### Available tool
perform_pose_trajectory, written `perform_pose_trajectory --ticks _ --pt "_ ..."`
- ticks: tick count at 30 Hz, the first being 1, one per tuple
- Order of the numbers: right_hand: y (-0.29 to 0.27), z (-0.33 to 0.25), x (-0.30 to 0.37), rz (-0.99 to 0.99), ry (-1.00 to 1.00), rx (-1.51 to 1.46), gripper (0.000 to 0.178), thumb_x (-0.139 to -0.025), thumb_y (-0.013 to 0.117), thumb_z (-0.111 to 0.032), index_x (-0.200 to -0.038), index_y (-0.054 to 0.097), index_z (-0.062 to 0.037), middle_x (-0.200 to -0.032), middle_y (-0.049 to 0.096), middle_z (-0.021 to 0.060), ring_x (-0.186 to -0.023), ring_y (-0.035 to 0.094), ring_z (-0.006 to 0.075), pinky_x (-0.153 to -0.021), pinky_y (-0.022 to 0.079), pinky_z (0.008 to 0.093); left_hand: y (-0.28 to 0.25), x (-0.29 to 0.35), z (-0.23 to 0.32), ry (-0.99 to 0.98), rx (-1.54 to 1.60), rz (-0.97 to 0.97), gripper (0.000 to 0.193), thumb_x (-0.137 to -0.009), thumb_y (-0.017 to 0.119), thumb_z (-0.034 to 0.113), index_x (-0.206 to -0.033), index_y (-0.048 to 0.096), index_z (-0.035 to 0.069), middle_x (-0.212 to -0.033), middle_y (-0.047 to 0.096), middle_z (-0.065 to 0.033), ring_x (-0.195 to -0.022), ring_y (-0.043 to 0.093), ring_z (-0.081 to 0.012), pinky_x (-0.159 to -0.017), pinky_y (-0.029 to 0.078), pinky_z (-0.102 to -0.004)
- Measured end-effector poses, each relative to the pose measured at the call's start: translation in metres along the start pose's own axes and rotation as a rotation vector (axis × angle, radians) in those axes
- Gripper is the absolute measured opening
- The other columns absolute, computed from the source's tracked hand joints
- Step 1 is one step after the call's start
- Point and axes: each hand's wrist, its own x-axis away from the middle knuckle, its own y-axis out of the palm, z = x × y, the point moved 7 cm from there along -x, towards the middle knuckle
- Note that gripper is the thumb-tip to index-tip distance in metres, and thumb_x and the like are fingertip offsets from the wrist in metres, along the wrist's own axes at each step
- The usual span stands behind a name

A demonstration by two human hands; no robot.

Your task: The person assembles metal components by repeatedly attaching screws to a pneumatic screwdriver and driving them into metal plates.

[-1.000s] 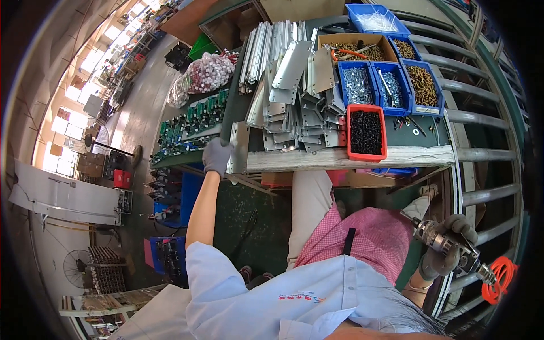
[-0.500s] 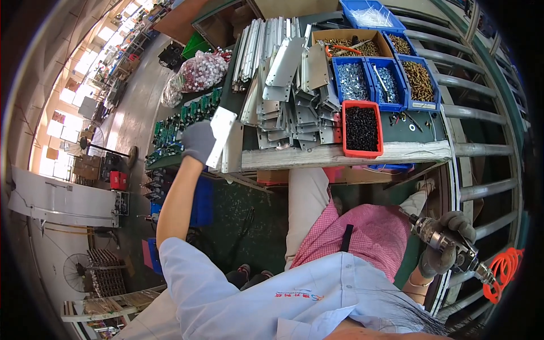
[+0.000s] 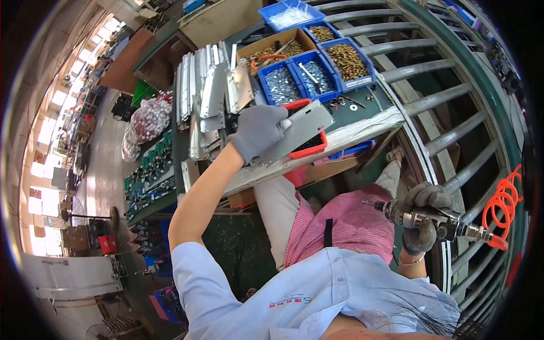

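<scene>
My gloved left hand (image 3: 258,131) grips a flat metal plate (image 3: 300,131) with small holes near its edges. The plate is held over a red bin (image 3: 318,148) at the front edge of the bench and hides most of what lies in it. Off to the right, my gloved right hand (image 3: 422,218) is wrapped round a pneumatic screwdriver (image 3: 396,212), its bit pointing left above my lap. An orange coiled air hose (image 3: 501,204) joins the tool's rear end. Stacked metal plates (image 3: 214,93) lie on the bench left of the bins.
Blue bins hold silver screws (image 3: 280,84) and brass-coloured fasteners (image 3: 347,61). A cardboard box (image 3: 243,54) with more fasteners sits behind them. Green circuit boards (image 3: 153,167) and a bag of small white-and-red parts (image 3: 152,119) lie at the left. Metal rollers (image 3: 433,105) run along the right.
My left hand has carried the plate rightward from the left end of the bench to over the red bin. The view has turned. My right hand still holds the screwdriver.
</scene>
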Motion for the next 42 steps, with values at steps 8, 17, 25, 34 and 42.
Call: perform_pose_trajectory --ticks 8,17,25,34,42 --pt "-0.024 -0.011 0.006 0.107 -0.018 0.103 0.042 -0.074 0.069 -0.028 -0.104 0.050 -0.0061 -0.080 0.045 0.0081 -0.065 0.046 0.0197 -0.053 0.040 0.0279 0.033 -0.004 0.002 -0.116 0.187 -0.067 0.019 -0.083 0.060 0.022 -0.097 0.064 0.010 -0.080 0.065 -0.0106 -0.074 0.064 -0.0246 -0.063 0.050 -0.0360" --pt "-0.007 0.013 -0.004 0.045 0.079 -0.024 0.039 -0.074 0.068 -0.028 -0.101 0.049 -0.0072 -0.080 0.043 0.0068 -0.064 0.044 0.0187 -0.051 0.037 0.0273 0.165 0.118 0.124 -0.582 2.145 -0.527 0.032 -0.092 0.047 0.006 -0.121 0.047 -0.005 -0.111 0.059 -0.0164 -0.099 0.062 -0.0208 -0.079 0.054 -0.0249" --pt "0.012 0.022 -0.001 0.009 0.088 -0.048 0.043 -0.075 0.073 -0.030 -0.102 0.049 -0.0075 -0.080 0.047 0.0073 -0.064 0.049 0.0193 -0.052 0.043 0.0279 0.172 0.129 0.139 -0.623 1.983 -0.462 0.038 -0.097 0.048 0.026 -0.120 0.051 -0.004 -0.094 0.064 -0.0118 -0.073 0.065 -0.0129 -0.054 0.048 -0.0153" --pt "0.023 0.031 0.002 -0.010 0.126 -0.074 0.046 -0.073 0.075 -0.033 -0.101 0.049 -0.0078 -0.080 0.047 0.0073 -0.064 0.050 0.0193 -0.051 0.044 0.0282 0.170 0.135 0.132 -0.602 2.106 -0.295 0.039 -0.097 0.046 0.028 -0.118 0.050 -0.004 -0.098 0.063 -0.0125 -0.071 0.063 -0.0127 -0.054 0.048 -0.0185" --pt "0.032 0.032 0.000 0.006 0.123 -0.065 0.042 -0.074 0.071 -0.031 -0.099 0.048 -0.0077 -0.077 0.043 0.0061 -0.063 0.046 0.0182 -0.049 0.040 0.0272 0.170 0.139 0.127 -0.538 2.139 -0.285 0.031 -0.096 0.049 0.025 -0.110 0.053 -0.002 -0.099 0.063 -0.0126 -0.074 0.064 -0.0131 -0.053 0.047 -0.0189"
